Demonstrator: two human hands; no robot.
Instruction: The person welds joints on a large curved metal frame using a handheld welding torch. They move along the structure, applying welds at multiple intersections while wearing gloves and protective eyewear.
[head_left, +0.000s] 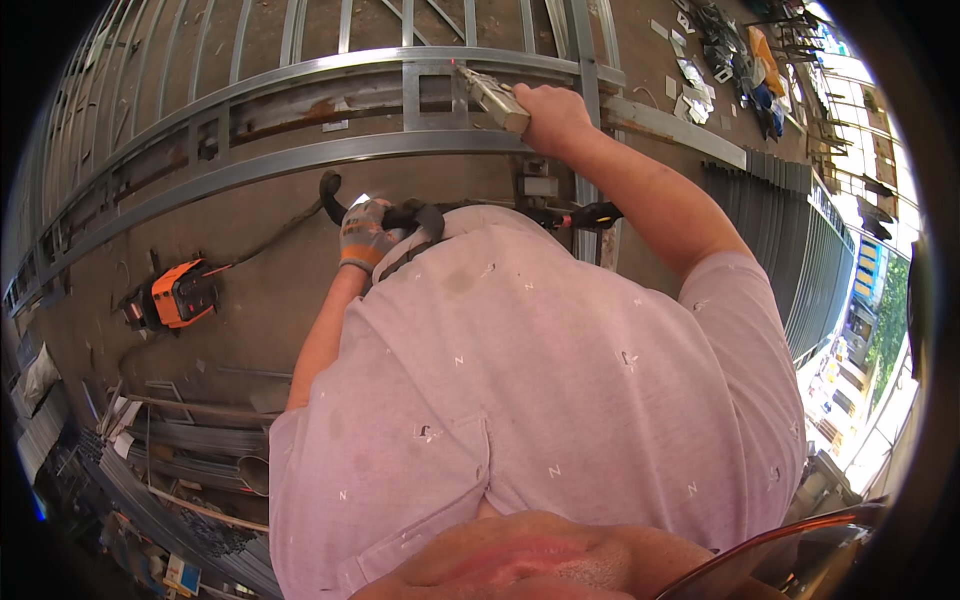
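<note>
My right hand [554,117], bare, is closed round the thick end of a long pale block-shaped tool [492,99]. Its narrow tip reaches the upper rail of a metal frame [340,152], where a small red spot shows. I cannot tell the tool's exact kind. My left hand [368,236], in a grey and orange glove, is low by my belly on the near side of the frame. Its fingers are curled at a black curved thing [331,194] that sticks out past the glove; a black strap-like loop [430,222] is beside it. My shirt hides part of this.
An orange and black machine [180,294] stands on the floor at left, a dark cable running from it towards my left hand. Stacked metal profiles [775,235] lie at right, more lengths [190,450] at lower left. Scraps and bags [735,55] litter the far right.
</note>
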